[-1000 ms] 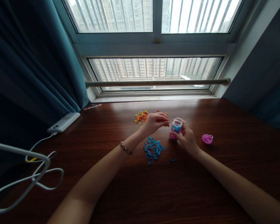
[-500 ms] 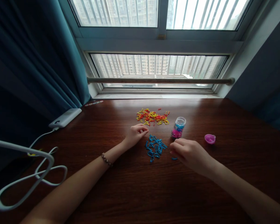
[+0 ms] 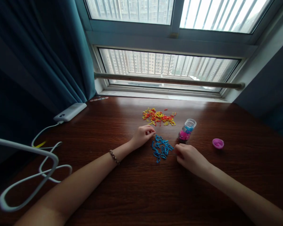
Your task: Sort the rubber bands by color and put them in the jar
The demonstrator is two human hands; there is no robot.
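Note:
A loose pile of small blue rubber bands (image 3: 162,148) lies on the dark wooden table between my hands. My left hand (image 3: 143,135) rests at the pile's upper left with thumb and fingers drawn together; whatever is between the tips is too small to make out. At the pile's right edge, my right hand (image 3: 190,158) has its fingers curled in a pinch that hides their contents. Just beyond it stands an open clear jar (image 3: 187,130) with pink and blue contents. Red and yellow rubber bands (image 3: 159,117) are heaped farther back.
A pink cup-shaped lid (image 3: 218,143) lies on the right of the table (image 3: 132,191). At the left are a white power bank (image 3: 70,112) and a looped white cable (image 3: 28,182). A window with a horizontal rail (image 3: 169,80) and a blue curtain (image 3: 68,56) border the table.
The view has tilted and shifted slightly. My right hand has moved a little closer to the blue pile, and the single blue band beneath it no longer shows. My left hand stays beside the pile.

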